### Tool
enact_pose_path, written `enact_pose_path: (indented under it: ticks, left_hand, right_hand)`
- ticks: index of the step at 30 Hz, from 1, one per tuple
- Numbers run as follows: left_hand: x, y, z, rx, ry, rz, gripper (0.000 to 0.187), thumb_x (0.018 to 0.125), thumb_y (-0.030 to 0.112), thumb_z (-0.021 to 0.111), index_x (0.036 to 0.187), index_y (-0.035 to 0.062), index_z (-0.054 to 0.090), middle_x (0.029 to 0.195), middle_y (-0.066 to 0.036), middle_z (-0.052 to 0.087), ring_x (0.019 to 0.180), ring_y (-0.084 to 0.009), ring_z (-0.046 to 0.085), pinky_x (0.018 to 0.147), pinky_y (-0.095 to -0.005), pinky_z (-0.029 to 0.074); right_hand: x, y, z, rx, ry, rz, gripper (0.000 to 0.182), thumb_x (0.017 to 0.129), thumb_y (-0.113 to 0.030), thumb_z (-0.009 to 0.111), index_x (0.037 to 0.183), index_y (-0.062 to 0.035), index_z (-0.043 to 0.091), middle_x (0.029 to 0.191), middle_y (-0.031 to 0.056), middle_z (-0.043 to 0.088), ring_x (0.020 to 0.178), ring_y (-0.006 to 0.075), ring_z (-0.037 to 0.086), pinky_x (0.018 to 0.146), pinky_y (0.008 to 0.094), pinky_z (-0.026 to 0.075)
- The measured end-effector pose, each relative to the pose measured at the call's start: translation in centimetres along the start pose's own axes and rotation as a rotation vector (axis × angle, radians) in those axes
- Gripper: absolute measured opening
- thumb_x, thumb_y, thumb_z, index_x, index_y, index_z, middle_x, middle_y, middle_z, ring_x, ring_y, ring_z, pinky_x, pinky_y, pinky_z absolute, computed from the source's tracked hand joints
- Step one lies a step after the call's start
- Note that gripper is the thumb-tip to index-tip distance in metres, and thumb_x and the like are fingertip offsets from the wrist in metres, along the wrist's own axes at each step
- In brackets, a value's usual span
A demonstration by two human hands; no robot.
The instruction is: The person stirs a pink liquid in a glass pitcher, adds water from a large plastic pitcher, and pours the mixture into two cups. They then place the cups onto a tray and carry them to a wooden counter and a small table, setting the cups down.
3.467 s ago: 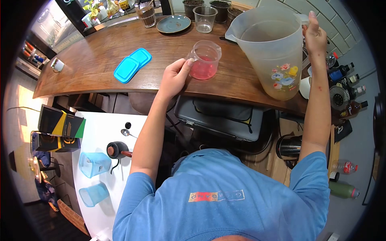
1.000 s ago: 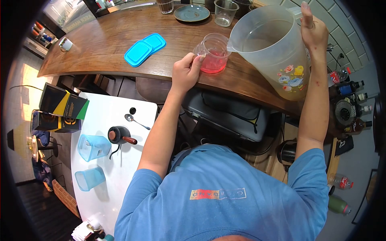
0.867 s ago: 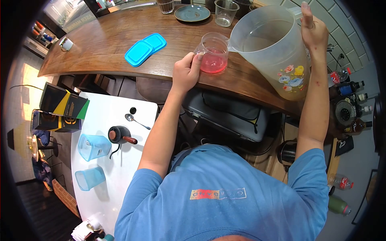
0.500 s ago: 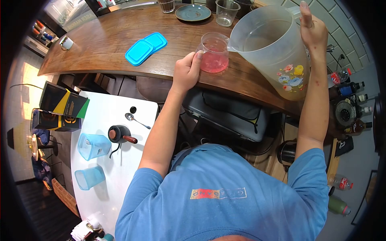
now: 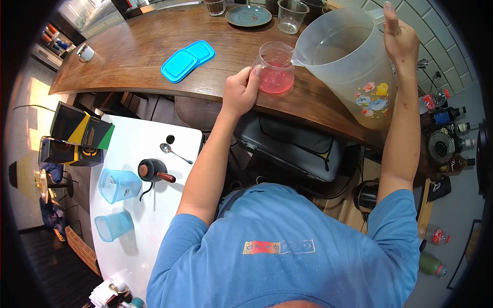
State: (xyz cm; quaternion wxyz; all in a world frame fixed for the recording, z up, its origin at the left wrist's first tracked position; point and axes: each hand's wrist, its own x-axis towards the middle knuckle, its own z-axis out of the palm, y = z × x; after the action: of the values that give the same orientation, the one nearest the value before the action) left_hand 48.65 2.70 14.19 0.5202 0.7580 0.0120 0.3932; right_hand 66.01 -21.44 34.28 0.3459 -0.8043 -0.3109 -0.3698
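My left hand (image 5: 241, 92) is closed on the handle of a clear glass cup (image 5: 276, 77) with pink liquid in it, at the wooden counter's near edge. My right hand (image 5: 402, 43) grips the upper handle of a large translucent plastic pitcher (image 5: 372, 97) printed with coloured flowers. The pitcher leans left, its spout right against the cup's rim. Whether liquid is flowing from the spout is hard to make out. Some liquid seems to lie low in the pitcher.
Two blue lids (image 5: 179, 65) lie on the wooden counter (image 5: 123, 56). Behind the cup stand a blue-grey plate (image 5: 248, 16) and a clear plastic cup (image 5: 290, 20). A white table (image 5: 154, 231) at left bears a kettle (image 5: 152, 170), a spoon (image 5: 174, 153) and two blue containers (image 5: 119, 186).
Both hands, the cup and the pitcher keep nearly the same pose. The camera view has shifted very slightly, and the surface of the pink liquid looks a little different.
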Motion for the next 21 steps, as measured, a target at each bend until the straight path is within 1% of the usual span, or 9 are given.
enact_pose_path:
  ticks: [4,6,10,13,15,16,18,21]
  left_hand:
    - [0.03,-0.17,0.03,0.012,0.004,0.008,0.039,0.096,0.024,0.055,0.067,-0.0004,0.049,0.051,-0.012,0.042,0.046,-0.0176,0.035,0.046,-0.0340,0.033]
    - [0.01,-0.29,0.06,0.004,0.001,-0.006,0.038,0.096,0.024,0.055,0.067,-0.0004,0.049,0.051,-0.012,0.042,0.045,-0.0178,0.036,0.046,-0.0340,0.033]
    - [-0.01,-0.43,0.16,0.006,0.014,0.018,0.038,0.096,0.024,0.055,0.067,-0.0003,0.049,0.051,-0.012,0.042,0.045,-0.0178,0.036,0.045,-0.0341,0.033]
    - [0.03,-0.45,0.17,0.012,0.020,0.031,0.038,0.096,0.024,0.056,0.067,-0.0002,0.049,0.051,-0.012,0.041,0.045,-0.0176,0.035,0.045,-0.0341,0.033]
    - [0.05,-0.47,0.16,0.024,0.024,0.037,0.038,0.096,0.024,0.056,0.066,-0.0002,0.049,0.050,-0.012,0.041,0.045,-0.0175,0.035,0.045,-0.0341,0.033]
    - [0.05,-0.49,0.15,0.023,0.020,0.038,0.039,0.096,0.024,0.056,0.066,-0.0002,0.049,0.050,-0.012,0.041,0.045,-0.0174,0.035,0.045,-0.0340,0.033]
    - [0.05,-0.57,0.15,0.021,0.018,0.038,0.039,0.096,0.024,0.056,0.066,-0.0002,0.048,0.050,-0.012,0.041,0.045,-0.0173,0.035,0.045,-0.0339,0.033]
    - [0.04,-0.55,0.11,0.021,0.013,0.031,0.039,0.096,0.024,0.056,0.066,-0.0002,0.048,0.050,-0.012,0.040,0.044,-0.0171,0.035,0.044,-0.0339,0.033]
  right_hand:
    - [-0.24,-0.68,0.18,-0.035,0.067,-0.041,0.070,0.091,-0.064,0.043,0.052,-0.0052,0.036,0.046,-0.0020,0.034,0.046,0.0106,0.034,0.042,0.0341,0.030]
    - [0.02,-0.12,0.06,-0.064,0.005,0.046,0.070,0.091,-0.063,0.044,0.051,-0.0064,0.036,0.046,-0.0021,0.033,0.046,0.0102,0.034,0.042,0.0339,0.031]
    - [-0.06,-0.23,0.25,-0.025,0.040,0.042,0.069,0.091,-0.063,0.044,0.051,-0.0079,0.036,0.045,-0.0024,0.034,0.046,0.0100,0.034,0.043,0.0338,0.031]
    - [-0.03,-0.18,0.29,0.018,0.006,0.064,0.070,0.091,-0.063,0.044,0.051,-0.0051,0.037,0.045,-0.0005,0.034,0.046,0.0110,0.034,0.043,0.0347,0.031]
    - [-0.33,-0.77,0.66,-0.014,0.134,-0.049,0.072,0.091,-0.063,0.044,0.053,-0.0013,0.039,0.045,0.0021,0.033,0.046,0.0122,0.035,0.044,0.0356,0.032]
    - [-0.28,-0.63,0.54,-0.014,0.135,-0.048,0.072,0.091,-0.063,0.044,0.053,-0.0013,0.039,0.045,0.0021,0.033,0.046,0.0122,0.035,0.044,0.0356,0.032]
    - [-0.03,-0.17,0.17,-0.064,0.056,-0.002,0.073,0.091,-0.063,0.043,0.056,0.0009,0.040,0.046,0.0038,0.032,0.047,0.0129,0.035,0.044,0.0364,0.033]
    - [-0.01,0.04,0.37,-0.034,0.064,-0.019,0.073,0.091,-0.063,0.042,0.055,-0.0001,0.039,0.047,0.0028,0.032,0.047,0.0124,0.035,0.044,0.0361,0.032]
